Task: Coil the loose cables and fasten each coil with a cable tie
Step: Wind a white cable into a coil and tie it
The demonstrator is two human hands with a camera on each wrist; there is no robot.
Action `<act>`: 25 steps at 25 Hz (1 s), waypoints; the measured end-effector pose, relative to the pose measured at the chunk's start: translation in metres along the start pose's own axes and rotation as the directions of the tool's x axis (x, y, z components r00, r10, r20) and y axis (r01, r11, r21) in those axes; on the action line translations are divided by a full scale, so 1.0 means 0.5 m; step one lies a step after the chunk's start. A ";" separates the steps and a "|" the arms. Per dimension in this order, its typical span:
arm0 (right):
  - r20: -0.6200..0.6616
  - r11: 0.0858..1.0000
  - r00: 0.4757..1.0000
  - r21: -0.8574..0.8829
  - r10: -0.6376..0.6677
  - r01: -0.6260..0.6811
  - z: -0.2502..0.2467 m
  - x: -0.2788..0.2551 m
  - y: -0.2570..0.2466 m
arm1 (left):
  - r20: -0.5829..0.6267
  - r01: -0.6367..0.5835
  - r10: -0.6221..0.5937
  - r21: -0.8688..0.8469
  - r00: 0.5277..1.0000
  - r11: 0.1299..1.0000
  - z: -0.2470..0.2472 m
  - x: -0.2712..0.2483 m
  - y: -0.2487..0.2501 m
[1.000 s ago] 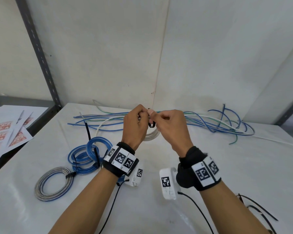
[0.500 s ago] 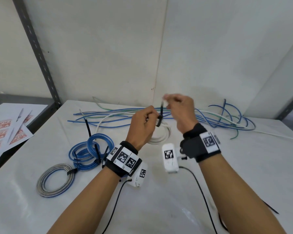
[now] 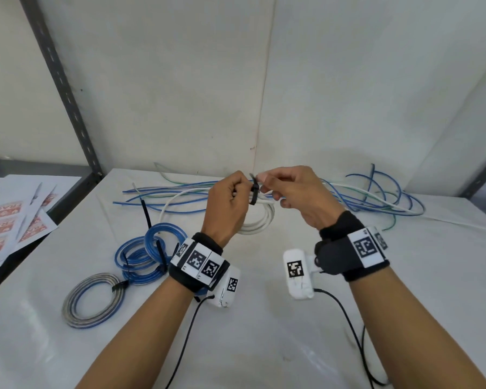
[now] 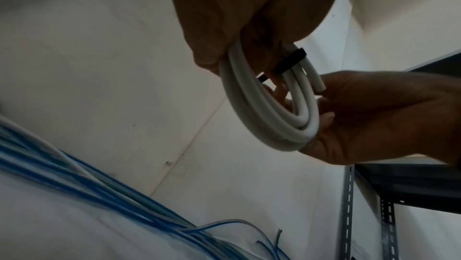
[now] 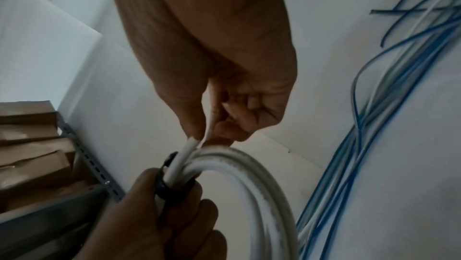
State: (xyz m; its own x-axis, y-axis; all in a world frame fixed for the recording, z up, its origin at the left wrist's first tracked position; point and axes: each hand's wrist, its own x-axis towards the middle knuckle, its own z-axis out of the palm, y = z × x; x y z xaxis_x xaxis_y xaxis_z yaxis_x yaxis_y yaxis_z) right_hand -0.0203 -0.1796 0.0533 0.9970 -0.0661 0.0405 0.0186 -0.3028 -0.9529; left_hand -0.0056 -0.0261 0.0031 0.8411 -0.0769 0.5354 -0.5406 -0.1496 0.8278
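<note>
White cable coil (image 3: 260, 220) is up off the tabletop (image 3: 264, 318), held between both hands in the head view: the left hand (image 3: 227, 202) is curled round the bundled strands with the black cable tie (image 3: 254, 192) wrapped there, and the right hand (image 3: 298, 196) pinches something small right at the tie's top, whether the tail or a cable end is hard to tell from here. Two blue coils (image 3: 146, 255) and a grey-blue coil (image 3: 93, 300) lie tied at the left, with loose cables (image 3: 376, 200) heaped at the back. Over to the left wrist view: the cable tie (image 4: 290, 61) bands the coil (image 4: 269, 110), but a free cable end (image 4: 318, 83) pokes out past it; if the band is not snug, that end could spring loose. Right wrist view now: the right hand (image 5: 224, 106) pinches a white end (image 5: 192, 144) just above the tie (image 5: 172, 187), while the left hand (image 5: 159, 215) clamps the band. The risk here is a slackened left grip letting the loops fan out, or the tie slipping along the strands.
</note>
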 end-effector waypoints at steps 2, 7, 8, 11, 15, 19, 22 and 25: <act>-0.006 0.995 0.998 0.078 0.064 -0.063 0.009 0.002 0.006 | -0.015 -0.014 0.014 -0.012 1.000 1.000 -0.004 0.005 0.001; 0.019 0.980 1.000 0.199 -0.014 0.010 0.029 0.002 -0.009 | 0.020 -0.052 0.053 -0.023 0.998 0.998 -0.004 0.002 0.004; -0.025 0.983 0.998 0.175 -0.051 0.054 0.031 0.003 -0.013 | 0.015 -0.056 0.056 -0.034 0.998 0.998 -0.005 0.002 0.006; -0.132 0.982 0.984 0.134 -0.118 0.136 0.042 0.018 -0.013 | -0.004 -0.065 0.064 -0.037 0.998 0.997 -0.008 0.003 0.010; -0.162 0.975 0.976 0.143 -0.147 0.170 0.057 0.024 -0.002 | 0.015 0.042 -0.041 -0.079 0.999 0.996 -0.011 0.001 0.003; -0.212 0.970 0.951 0.048 -0.224 0.239 0.066 0.026 0.003 | 0.027 0.063 -0.060 -0.145 0.998 0.987 -0.016 0.000 0.011; -0.196 0.968 0.957 0.095 -0.212 0.234 0.067 0.020 -0.003 | 0.017 0.029 -0.027 -0.116 0.999 0.993 -0.017 -0.003 0.018; -0.146 0.963 0.978 0.204 -0.148 0.176 0.057 0.015 -0.007 | 0.022 0.034 -0.032 -0.116 0.999 0.993 -0.017 0.001 0.014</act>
State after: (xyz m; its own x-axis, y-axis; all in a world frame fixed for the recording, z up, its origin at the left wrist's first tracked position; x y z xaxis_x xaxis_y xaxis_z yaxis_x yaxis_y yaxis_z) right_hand -0.0105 -0.1522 0.0483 0.9615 -0.1591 0.2242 0.2084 -0.1097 -0.9719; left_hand -0.0089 -0.0187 0.0105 0.8582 -0.0938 0.5047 -0.5096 -0.0371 0.8596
